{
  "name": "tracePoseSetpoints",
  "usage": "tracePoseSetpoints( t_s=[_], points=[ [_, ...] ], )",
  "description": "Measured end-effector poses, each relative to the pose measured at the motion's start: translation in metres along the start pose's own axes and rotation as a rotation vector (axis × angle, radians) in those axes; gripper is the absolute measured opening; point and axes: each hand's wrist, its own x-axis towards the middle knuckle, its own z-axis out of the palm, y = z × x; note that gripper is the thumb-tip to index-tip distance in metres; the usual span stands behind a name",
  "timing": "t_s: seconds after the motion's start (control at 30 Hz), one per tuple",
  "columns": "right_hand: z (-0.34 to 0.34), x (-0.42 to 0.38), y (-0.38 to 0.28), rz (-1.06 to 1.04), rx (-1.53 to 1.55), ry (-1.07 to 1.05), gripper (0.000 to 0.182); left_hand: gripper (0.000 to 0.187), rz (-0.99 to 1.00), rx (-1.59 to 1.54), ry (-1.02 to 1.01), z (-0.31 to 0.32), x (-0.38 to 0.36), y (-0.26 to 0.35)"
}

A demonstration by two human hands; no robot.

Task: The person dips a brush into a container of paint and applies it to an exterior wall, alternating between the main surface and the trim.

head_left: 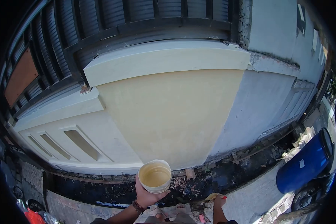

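My left hand [147, 196] is wrapped round a plastic paint tub [155, 183] with a cut, uneven rim. Cream paint [155, 174] covers its inner walls and bottom. Lower and to the right, my right hand [219, 202] is closed round what looks like a paintbrush [211, 196], with a pale yellow end and a bit of red showing beside the fingers. Ahead stands a low wall with a cream-painted panel [168, 112]; both hands are apart from it. To the panel's right is a bluish-white wall section [255, 100].
A dark ditch [89, 188] with debris runs between the wall's foot and the concrete path [246, 201]. A blue barrel [306, 162] stands at right beside a wheel [306, 198]. Above the wall rises a black metal fence [156, 28]. My feet [180, 208] are at the ditch's edge.
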Motion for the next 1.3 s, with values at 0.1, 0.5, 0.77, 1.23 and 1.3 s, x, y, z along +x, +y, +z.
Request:
tracePoseSetpoints(
  t_s=[0.1, 0.5, 0.77, 1.23, 1.3],
  points=[
    [-0.025, -0.039, -0.113, 0.145, 0.455, -0.25, 0.024, 0.101, 0.052, 0.047, 0.008, 0.004, 0.007, 0.036],
    [-0.092, -0.166, -0.434, -0.376, 0.752, -1.34, 0.023, 0.092, 0.225, 0.131, 0.153, 0.012, -0.017, 0.062],
    [-0.126, -0.24, -0.506, -0.771, 0.619, -1.618, 0.037, 0.086, 0.446, 0.362, 0.285, 0.0, -0.017, 0.066],
    [-0.115, -0.365, -0.496, -1.039, 0.129, -1.422, 0.026, 0.082, 0.486, 0.431, 0.354, -0.023, -0.032, 0.046],
    [-0.108, -0.368, -0.494, -1.126, 0.104, -1.462, 0.026, 0.084, 0.547, 0.42, 0.377, -0.023, -0.03, 0.041]
  ],
)
